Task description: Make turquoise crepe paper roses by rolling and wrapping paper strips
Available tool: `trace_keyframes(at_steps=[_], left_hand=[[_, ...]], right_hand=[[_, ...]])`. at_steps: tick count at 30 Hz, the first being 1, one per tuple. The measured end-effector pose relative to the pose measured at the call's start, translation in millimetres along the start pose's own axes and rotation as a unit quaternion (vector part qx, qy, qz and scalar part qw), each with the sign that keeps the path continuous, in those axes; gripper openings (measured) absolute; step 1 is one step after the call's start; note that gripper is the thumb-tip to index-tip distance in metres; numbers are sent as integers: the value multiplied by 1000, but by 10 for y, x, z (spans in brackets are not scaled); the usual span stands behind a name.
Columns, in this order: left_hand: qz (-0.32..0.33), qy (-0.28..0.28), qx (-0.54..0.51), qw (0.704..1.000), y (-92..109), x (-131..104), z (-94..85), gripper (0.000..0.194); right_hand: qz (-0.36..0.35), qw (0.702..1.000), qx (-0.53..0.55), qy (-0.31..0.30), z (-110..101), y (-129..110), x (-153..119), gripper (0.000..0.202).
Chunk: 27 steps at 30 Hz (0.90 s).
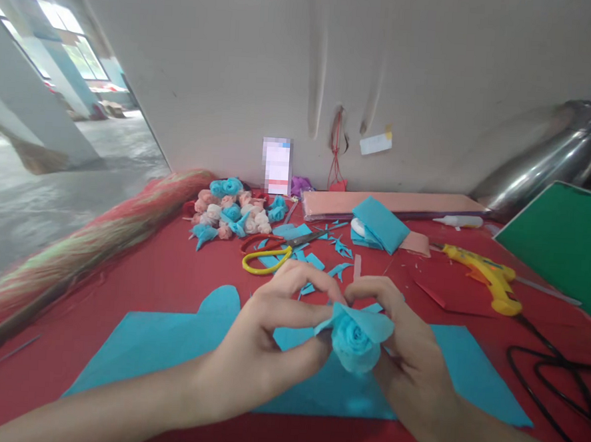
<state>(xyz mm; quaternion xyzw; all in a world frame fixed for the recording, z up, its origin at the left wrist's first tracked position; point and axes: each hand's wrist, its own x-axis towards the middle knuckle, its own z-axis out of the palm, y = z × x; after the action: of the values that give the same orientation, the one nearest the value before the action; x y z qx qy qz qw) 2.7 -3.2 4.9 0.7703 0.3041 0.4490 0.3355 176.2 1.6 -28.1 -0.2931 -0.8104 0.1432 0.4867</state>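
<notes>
A blue paper rose [357, 338] with a spiral centre is held between both hands above the table. My left hand [283, 337] pinches its left edge, thumb below and fingers above. My right hand [407, 354] curls round its right side, some fingertips hidden behind the petals. Under the hands lies a large blue sheet [152, 342] with a rounded piece at its upper edge. Just beyond the hands are scissors [291, 249] with red and yellow handles, among blue scraps [341, 270].
Finished blue, pink and white roses [230, 214] are heaped at the back left. A yellow glue gun [487, 276] with a black cord lies at the right, near a green board [564, 244]. Folded blue paper [380, 225] and a pink stack [396, 204] sit behind.
</notes>
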Motion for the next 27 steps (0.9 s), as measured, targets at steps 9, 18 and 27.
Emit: trace_keyframes(at_steps=[9,18,27], left_hand=[[39,22,71,996,24,10,0,25],[38,35,66,996,-4,-11,13,23],[26,33,93,995,12,23,14,24]], right_hand=[[11,1000,4,3,-9,12,1,16],[65,994,66,63,21,39,-39,10],[63,990,96,88,32,28,-15,29]])
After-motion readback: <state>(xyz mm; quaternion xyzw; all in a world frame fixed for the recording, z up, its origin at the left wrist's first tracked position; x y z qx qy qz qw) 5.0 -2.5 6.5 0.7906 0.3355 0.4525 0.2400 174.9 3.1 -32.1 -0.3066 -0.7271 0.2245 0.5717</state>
